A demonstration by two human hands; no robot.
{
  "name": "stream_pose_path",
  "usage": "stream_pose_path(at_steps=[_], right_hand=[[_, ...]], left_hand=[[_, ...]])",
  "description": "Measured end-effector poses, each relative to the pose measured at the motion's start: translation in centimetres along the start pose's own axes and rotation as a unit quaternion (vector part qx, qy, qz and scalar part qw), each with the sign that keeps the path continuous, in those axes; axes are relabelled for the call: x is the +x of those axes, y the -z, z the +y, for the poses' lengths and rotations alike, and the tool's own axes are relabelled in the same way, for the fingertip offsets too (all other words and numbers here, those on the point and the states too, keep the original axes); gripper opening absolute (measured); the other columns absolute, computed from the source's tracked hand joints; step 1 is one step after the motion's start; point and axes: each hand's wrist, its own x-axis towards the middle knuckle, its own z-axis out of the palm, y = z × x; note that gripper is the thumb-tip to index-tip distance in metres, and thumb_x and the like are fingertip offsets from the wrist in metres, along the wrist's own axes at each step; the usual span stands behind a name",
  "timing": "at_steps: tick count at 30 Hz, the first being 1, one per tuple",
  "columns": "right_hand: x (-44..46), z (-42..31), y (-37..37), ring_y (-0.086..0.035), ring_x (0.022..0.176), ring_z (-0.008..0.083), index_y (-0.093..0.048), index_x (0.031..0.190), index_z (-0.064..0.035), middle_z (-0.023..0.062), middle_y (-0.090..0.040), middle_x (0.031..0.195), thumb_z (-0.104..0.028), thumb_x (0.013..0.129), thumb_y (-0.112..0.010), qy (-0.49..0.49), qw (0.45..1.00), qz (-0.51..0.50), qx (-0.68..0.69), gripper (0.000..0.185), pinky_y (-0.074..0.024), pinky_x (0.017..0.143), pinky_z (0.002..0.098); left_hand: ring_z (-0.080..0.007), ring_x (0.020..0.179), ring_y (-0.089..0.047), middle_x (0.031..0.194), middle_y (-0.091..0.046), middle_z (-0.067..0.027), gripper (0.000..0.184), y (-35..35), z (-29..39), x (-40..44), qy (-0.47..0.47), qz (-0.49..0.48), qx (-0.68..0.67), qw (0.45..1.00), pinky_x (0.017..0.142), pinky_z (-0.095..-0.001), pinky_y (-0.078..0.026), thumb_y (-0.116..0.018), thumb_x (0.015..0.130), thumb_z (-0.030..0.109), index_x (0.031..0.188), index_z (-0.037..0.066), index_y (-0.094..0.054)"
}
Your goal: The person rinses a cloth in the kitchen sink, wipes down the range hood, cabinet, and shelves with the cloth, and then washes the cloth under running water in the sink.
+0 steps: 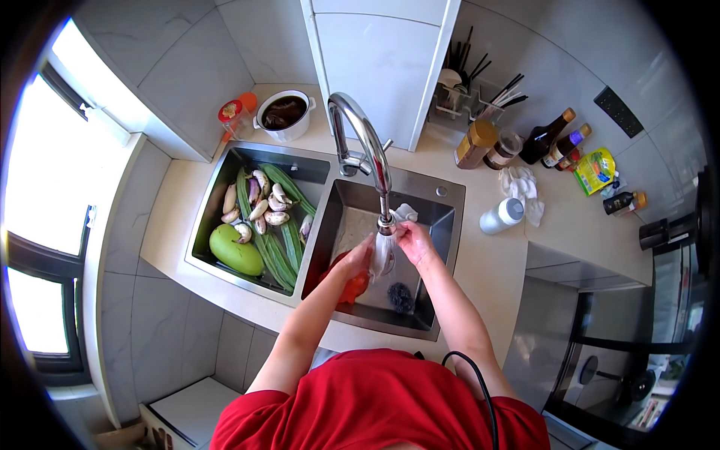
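My left hand (358, 257) is under the tap on the left of the falling water (383, 255), its fingers stretched out and holding nothing I can see. On the other side of the stream, my right hand (415, 243) has its fingers loosely bent and apart, close to the nozzle of the chrome faucet (386, 223). Both hands are over the right sink basin (446, 247). Below my left hand lies a red, crumpled item (352, 289), partly hidden by the forearm. A dark scouring ball (400, 297) rests on the basin floor. Behind my right hand is a white, crumpled item (406, 212).
The left basin (315, 171) holds ridged green gourds (276, 259), a large pale-green vegetable (235, 250) and several small eggplants (277, 218). A white pot (285, 127) stands behind it. On the right counter are a white bottle (502, 216), a cloth (523, 187), jars and sauce bottles (547, 136).
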Motion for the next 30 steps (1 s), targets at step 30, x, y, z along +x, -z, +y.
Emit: stream_pose_path(at_steps=[30], right_hand=[[-0.9, 8.4, 1.2, -0.032, 0.131, 0.0314, -0.031, 0.136, 0.0015, 0.0225, -0.037, 0.137, -0.003, 0.086, -0.039, 0.238, 0.856, 0.166, -0.429, 0.05, -0.0222, 0.11, 0.0351]], left_hand=[[-0.0216, 0.102, -0.056, 0.108, -0.06, -0.009, 0.043, -5.8, -0.7, 1.9, -0.153, 0.101, -0.246, 0.952, 0.093, -0.0365, -0.042, -0.035, 0.097, 0.042, 0.113, 0.008, -0.056]])
